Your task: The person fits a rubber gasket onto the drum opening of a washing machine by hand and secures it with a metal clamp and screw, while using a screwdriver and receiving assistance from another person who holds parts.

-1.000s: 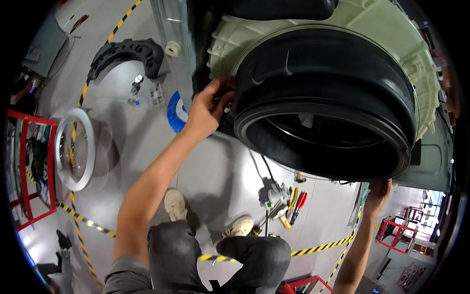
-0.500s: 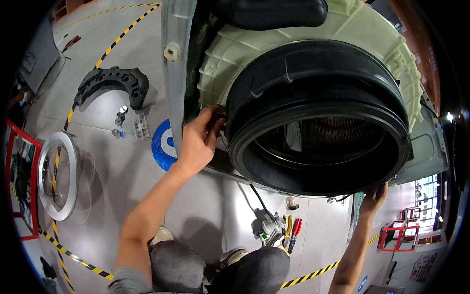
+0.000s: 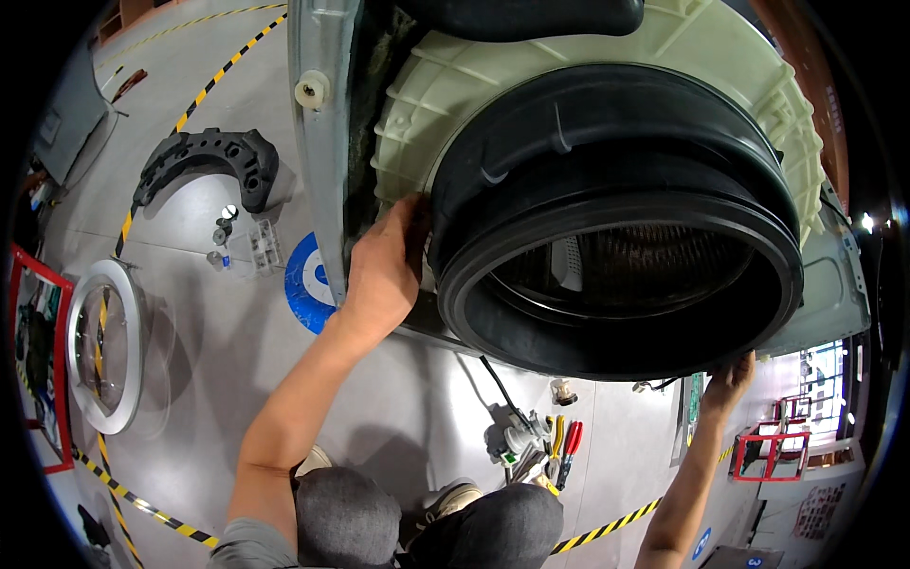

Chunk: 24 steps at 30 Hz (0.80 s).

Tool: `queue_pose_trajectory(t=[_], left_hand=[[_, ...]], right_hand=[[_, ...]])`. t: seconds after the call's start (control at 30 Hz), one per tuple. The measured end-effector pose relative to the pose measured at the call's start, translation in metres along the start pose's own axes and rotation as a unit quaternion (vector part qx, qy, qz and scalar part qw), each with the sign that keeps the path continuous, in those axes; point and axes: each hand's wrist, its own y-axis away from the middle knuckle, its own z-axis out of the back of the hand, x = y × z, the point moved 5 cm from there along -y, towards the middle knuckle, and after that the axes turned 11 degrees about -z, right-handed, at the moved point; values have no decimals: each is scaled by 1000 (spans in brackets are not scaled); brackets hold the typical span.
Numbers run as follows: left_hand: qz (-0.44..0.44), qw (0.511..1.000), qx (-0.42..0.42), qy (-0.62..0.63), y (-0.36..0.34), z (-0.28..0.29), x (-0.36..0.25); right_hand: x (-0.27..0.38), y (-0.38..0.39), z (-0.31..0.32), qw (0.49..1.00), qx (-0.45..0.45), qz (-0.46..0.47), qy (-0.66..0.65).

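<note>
A black rubber door gasket (image 3: 616, 152) stands in front of me, fitted to the pale plastic tub (image 3: 417, 114) of a front-loading washing machine. Through its round opening shows the ribbed metal drum (image 3: 664, 256). At the gasket's left edge is my left hand (image 3: 384, 270), its fingers curled into the gap between rubber and cabinet. The fingertips are hidden there, so what they grip does not show. Below the lower right rim, my right hand (image 3: 728, 381) is raised with its fingers closed against the underside. Whatever it holds is hidden by the gasket.
The grey cabinet frame (image 3: 322, 180) runs up left of the tub. On the floor lie a black counterweight (image 3: 204, 156), small parts (image 3: 223, 232), a round door (image 3: 81, 351), a pump-like part (image 3: 523, 438) and red-handled pliers (image 3: 571, 446). A dark block (image 3: 531, 17) overhangs the tub.
The gasket appears slightly larger and shifted as my view moves. My left hand's fingers have gone deeper behind the gasket's left edge. My right hand stays beneath the lower right rim.
</note>
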Motion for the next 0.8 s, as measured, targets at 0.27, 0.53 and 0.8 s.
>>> queue_pose_trajectory(t=[0.27, 0.53, 0.8], left_hand=[[-95, 991, -13, -89, -4, 6, -2], [-73, 995, -70, 7, 0, 3, 2], [-106, 992, -10, -72, 3, -1, -3]], right_hand=[[-8, -4, 8, 999, 2, 14, 32], [-1, -2, 7, 994, -14, 9, 108], [1, -8, 6, 994, -46, 37, 91]])
